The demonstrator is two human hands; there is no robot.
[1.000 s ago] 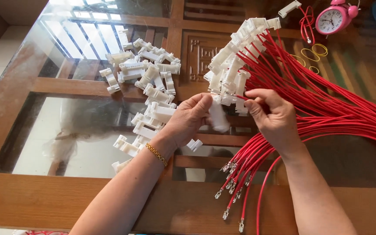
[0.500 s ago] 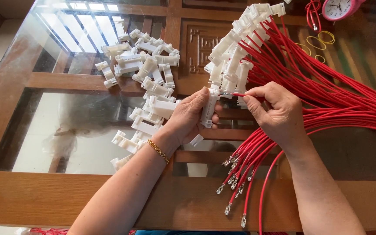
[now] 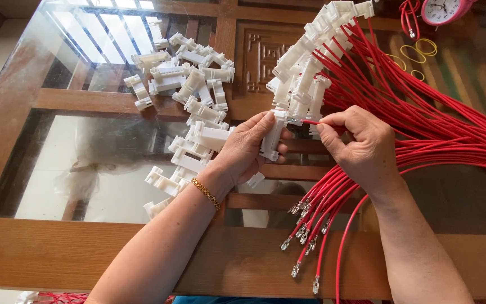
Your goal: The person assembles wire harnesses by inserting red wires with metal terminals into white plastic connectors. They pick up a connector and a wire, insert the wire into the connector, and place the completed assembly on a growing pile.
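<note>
My left hand [image 3: 247, 147] holds a white plastic connector housing [image 3: 273, 135] upright between thumb and fingers; a gold bracelet sits on that wrist. My right hand [image 3: 360, 143] pinches the end of a red wire [image 3: 311, 121] and presses its tip against the top of that housing. A thick bundle of red wires [image 3: 423, 121] fans out to the right, many capped with white housings [image 3: 310, 56] at the upper end. Bare metal terminals [image 3: 305, 231] hang at the lower ends.
A loose pile of white housings [image 3: 192, 101] lies on the glass-topped wooden table [image 3: 46, 253] left of my hands. A pink alarm clock [image 3: 442, 8] and yellow rubber bands [image 3: 414, 53] sit at the top right.
My left hand has turned the housing upright, and my right hand has brought a red wire end up to it. The view has shifted slightly downward.
</note>
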